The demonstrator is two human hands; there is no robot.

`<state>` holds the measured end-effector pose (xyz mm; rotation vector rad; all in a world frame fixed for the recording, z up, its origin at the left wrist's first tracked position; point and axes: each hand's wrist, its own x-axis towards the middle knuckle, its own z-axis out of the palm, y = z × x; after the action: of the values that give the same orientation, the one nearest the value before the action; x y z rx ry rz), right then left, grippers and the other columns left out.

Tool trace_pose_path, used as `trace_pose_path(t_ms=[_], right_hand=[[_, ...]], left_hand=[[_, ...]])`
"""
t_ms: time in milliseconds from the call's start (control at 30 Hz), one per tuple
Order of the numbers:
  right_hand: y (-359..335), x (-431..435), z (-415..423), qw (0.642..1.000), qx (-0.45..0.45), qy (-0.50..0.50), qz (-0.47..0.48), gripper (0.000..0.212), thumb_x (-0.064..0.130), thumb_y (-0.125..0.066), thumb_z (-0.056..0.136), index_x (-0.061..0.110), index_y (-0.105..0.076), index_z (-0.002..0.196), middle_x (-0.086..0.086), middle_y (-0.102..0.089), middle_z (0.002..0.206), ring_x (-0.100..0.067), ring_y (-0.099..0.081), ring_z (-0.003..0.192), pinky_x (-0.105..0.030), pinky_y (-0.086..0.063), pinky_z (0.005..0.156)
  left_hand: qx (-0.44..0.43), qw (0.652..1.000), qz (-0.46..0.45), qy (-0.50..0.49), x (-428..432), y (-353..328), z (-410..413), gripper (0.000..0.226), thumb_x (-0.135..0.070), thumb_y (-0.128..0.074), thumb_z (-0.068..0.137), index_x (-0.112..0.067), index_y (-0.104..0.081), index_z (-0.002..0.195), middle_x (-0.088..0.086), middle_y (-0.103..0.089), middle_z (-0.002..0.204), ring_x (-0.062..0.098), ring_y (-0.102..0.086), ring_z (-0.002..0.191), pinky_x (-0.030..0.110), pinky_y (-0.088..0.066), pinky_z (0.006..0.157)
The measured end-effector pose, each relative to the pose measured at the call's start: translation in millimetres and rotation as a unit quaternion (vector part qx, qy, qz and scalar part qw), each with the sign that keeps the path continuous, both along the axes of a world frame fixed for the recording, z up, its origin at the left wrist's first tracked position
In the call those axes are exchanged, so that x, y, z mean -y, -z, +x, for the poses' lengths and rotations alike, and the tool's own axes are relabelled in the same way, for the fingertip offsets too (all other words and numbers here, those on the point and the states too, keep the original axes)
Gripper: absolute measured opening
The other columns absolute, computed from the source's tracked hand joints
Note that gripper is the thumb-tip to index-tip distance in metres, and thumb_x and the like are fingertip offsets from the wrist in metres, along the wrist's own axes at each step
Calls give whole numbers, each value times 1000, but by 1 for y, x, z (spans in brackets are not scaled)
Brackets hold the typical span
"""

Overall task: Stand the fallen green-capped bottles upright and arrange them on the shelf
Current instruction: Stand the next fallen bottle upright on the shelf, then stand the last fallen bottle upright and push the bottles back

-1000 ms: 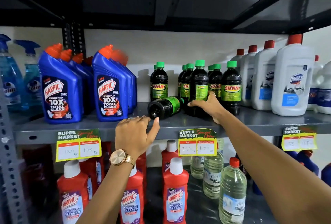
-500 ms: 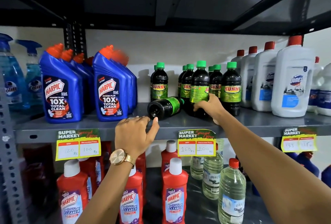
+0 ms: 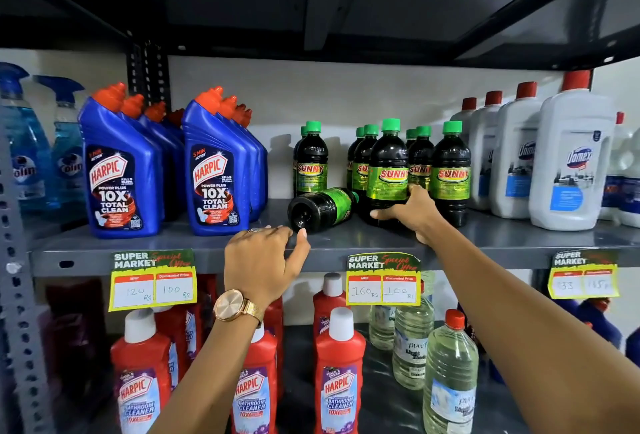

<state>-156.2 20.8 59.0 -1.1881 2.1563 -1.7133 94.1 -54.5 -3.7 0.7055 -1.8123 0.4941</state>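
Bottle with a green cap lies fallen near the shelf front edge, base outward. Left hand rests loosely curled on that edge, thumb beside the base. Right hand grips an upright Sunny bottle.

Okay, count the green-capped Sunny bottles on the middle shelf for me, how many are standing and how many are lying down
Standing green-capped bottles: 8 that show, some only as caps behind the front ones
Fallen green-capped bottle: 1, lying on its side on the shelf, base toward the camera
Total: 9
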Motion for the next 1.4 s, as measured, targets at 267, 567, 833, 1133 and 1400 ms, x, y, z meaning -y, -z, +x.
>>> trace_pose_path(t_ms=[267,567,833,1133,1400], right_hand=[[2,0,-5,1000,-23,0,-2,82,18,-92,63,2,-47,129,-14,-60,125,-24,-53,107,-31,-41,85],[-4,-10,18,995,-78,50,-48,117,60,-89,42,8,-46,137,-12,-55,133,-29,-52,125,-41,-44,104],[-17,-24,70,915,-356,155,-106,41,52,-55,91,12,-65,97,-3,-66,93,-20,-63,86,-29,-47,67],[-52,23,115,954,-33,-40,295,101,82,-15,85,11,-18,157,-23,-20,161,-36,-44,135,-41,-43,102],[-44,37,101,958,117,-26,262,69,67,-62,77,4,-55,105,-10,-65,103,-18,-60,50,-14,-43,34]], left_hand=[[-2,1000,-3,4,-3,-1,0,43,-40,-43,87,-21,-51,49,-3,-52,42,21,-51,41,24,-27,50],[33,999,34,-6,-10,-7,7,46,-45,-41,86,-19,-56,50,-3,-51,41,22,-50,39,22,-16,46],[130,991,16,-5,8,-28,28,53,-50,-32,90,-18,-67,66,1,-55,49,26,-56,52,27,-17,46],[42,998,40,-7,1,-13,17,51,-39,-39,88,-14,-53,45,1,-48,36,24,-44,30,18,-9,41],[63,998,-9,6,6,-11,21,48,-34,-40,92,-16,-51,48,1,-53,41,26,-49,34,21,-21,40]])
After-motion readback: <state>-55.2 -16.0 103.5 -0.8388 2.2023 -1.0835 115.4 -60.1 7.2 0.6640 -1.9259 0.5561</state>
